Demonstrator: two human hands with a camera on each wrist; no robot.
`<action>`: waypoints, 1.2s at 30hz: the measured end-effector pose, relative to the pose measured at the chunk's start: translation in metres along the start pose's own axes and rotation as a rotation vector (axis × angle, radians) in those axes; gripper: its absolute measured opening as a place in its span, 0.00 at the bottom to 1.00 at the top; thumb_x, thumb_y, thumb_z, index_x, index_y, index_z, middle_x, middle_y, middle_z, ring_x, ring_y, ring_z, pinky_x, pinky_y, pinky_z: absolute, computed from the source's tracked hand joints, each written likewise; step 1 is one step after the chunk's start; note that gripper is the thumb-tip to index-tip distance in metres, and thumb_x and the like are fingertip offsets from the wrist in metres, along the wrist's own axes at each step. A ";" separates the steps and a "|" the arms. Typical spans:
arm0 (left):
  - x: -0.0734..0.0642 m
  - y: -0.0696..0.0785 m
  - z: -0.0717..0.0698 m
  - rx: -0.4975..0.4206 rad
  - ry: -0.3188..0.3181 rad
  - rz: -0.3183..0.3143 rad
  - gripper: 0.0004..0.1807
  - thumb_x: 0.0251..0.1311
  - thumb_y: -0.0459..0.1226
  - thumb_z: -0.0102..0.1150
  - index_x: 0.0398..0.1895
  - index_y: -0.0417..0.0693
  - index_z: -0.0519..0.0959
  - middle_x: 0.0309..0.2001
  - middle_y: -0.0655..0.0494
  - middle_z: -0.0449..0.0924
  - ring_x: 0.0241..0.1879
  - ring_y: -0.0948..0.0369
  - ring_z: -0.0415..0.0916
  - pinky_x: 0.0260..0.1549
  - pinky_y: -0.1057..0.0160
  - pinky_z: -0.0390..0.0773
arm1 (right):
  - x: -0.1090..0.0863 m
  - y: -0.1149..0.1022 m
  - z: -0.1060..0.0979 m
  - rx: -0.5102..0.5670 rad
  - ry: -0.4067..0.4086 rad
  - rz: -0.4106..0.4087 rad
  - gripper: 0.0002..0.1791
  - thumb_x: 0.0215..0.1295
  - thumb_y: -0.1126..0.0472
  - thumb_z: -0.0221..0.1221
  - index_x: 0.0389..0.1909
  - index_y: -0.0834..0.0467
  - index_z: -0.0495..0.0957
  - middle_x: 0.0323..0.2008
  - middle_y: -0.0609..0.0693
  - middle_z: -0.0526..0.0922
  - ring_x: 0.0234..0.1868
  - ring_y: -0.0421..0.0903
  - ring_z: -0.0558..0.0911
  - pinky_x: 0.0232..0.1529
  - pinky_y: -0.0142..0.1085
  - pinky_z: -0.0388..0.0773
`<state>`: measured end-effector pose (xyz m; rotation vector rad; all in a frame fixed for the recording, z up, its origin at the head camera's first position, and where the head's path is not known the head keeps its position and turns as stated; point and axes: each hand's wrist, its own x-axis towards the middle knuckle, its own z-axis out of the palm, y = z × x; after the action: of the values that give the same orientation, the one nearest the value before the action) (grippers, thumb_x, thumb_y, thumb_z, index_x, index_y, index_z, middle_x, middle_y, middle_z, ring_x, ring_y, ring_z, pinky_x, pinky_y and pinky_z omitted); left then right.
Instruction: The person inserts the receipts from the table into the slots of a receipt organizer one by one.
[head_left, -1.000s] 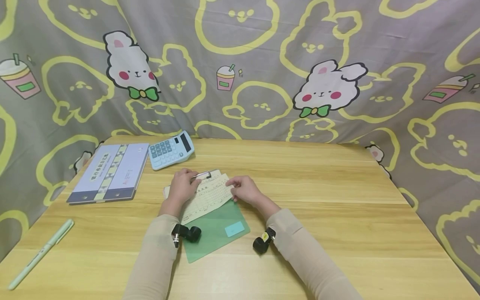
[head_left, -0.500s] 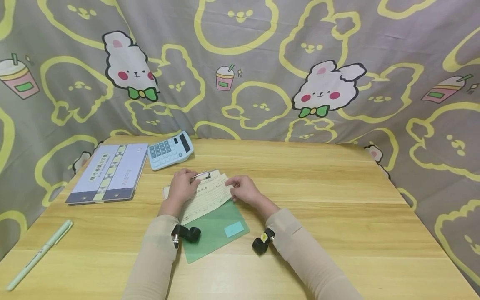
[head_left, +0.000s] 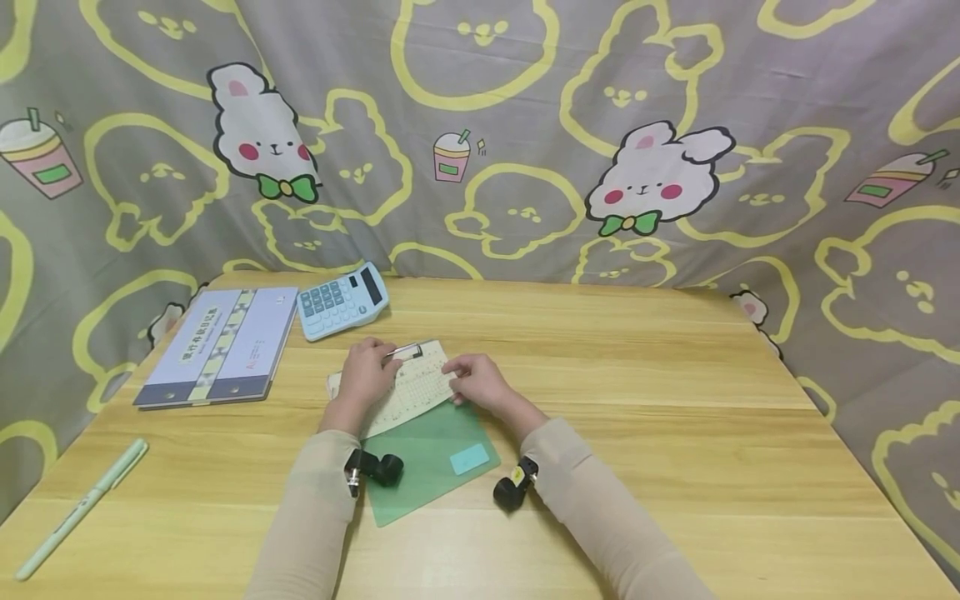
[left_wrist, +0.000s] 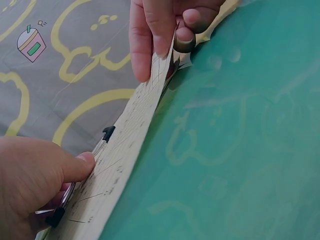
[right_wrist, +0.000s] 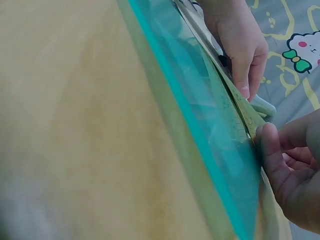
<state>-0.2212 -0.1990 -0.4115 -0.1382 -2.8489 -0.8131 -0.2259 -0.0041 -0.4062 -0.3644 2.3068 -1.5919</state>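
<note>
A green clipboard [head_left: 420, 483] lies aslant on the table, its metal clip [head_left: 407, 351] at the far end and a blue label [head_left: 469, 459] on its near part. Printed paper forms [head_left: 412, 396] are under the clip, their near edge lifted off the green board. My left hand [head_left: 366, 377] grips the clip end; in the left wrist view the thumb [left_wrist: 80, 167] presses the paper beside the clip's black end [left_wrist: 108, 133]. With thumb and fingers, my right hand [head_left: 482, 382] pinches the forms' right edge, as the right wrist view [right_wrist: 295, 170] also shows.
A light-blue calculator [head_left: 341, 302] stands beyond the clipboard. To its left lies a lilac account book [head_left: 225, 346] with a patterned band. A pale green pen [head_left: 82, 508] is at the table's left front. A patterned curtain [head_left: 517, 125] hangs behind the table [head_left: 675, 400].
My right hand has shifted slightly left, and the near edge of the forms has risen farther, baring more of the green board. The left hand stays at the clip.
</note>
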 end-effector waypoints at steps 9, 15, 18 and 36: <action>0.000 -0.001 0.000 -0.017 -0.007 -0.008 0.18 0.56 0.38 0.51 0.48 0.35 0.72 0.45 0.41 0.67 0.46 0.46 0.61 0.45 0.50 0.62 | 0.004 -0.003 0.002 0.015 0.019 0.063 0.15 0.50 0.78 0.51 0.41 0.68 0.73 0.24 0.53 0.64 0.17 0.43 0.74 0.22 0.33 0.76; 0.001 -0.002 0.001 -0.034 -0.002 0.001 0.19 0.56 0.38 0.52 0.48 0.35 0.72 0.44 0.41 0.67 0.46 0.46 0.61 0.45 0.50 0.61 | 0.005 0.002 -0.002 0.075 -0.025 0.038 0.15 0.50 0.77 0.53 0.41 0.67 0.74 0.23 0.53 0.66 0.18 0.43 0.74 0.24 0.34 0.76; 0.001 -0.003 0.002 -0.050 -0.001 0.004 0.19 0.56 0.38 0.51 0.48 0.36 0.72 0.44 0.42 0.67 0.46 0.47 0.60 0.45 0.51 0.61 | 0.003 0.005 -0.007 0.110 -0.086 0.009 0.17 0.50 0.75 0.55 0.44 0.67 0.72 0.27 0.55 0.70 0.21 0.44 0.75 0.26 0.35 0.76; 0.000 -0.009 0.003 -0.013 0.000 0.054 0.18 0.58 0.39 0.49 0.50 0.39 0.72 0.44 0.44 0.66 0.45 0.50 0.60 0.43 0.52 0.62 | -0.021 -0.011 -0.017 0.081 -0.207 -0.100 0.19 0.53 0.75 0.53 0.48 0.72 0.68 0.30 0.65 0.77 0.27 0.52 0.78 0.31 0.40 0.76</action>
<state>-0.2228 -0.2051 -0.4187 -0.2156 -2.8268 -0.8205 -0.2128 0.0141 -0.3877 -0.6034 2.0923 -1.6046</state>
